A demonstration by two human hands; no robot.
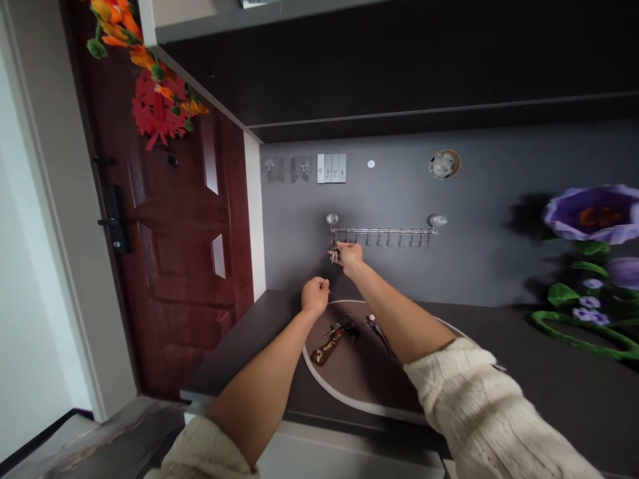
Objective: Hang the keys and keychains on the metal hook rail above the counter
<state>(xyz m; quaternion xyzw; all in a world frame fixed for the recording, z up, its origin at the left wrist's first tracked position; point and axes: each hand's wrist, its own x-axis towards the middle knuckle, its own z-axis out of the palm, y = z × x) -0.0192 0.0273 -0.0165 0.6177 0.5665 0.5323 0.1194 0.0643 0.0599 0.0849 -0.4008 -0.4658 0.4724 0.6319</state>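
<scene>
At the left end of a clear hook rail (384,231) on the grey wall, my right hand (351,255) pinches a small bunch of keys (334,253) just below the bar. Whether the keys touch a hook I cannot tell. Lower and to the left, my left hand (315,295) is curled closed in the air, with nothing showing in it. Under my hands lies a brown mat (344,379) with a pale rim. On it are keys with a brown "Love" fob (327,349) and another key ring with a dark strap (378,329), partly behind my right forearm.
A dark shelf (389,73) overhangs the wall. Above the rail are two clear hooks (303,167), a labelled panel (331,168) and a round hole (444,164). Purple artificial flowers (594,216) stand right on the dark counter (504,339); a red-brown door (174,266) is left.
</scene>
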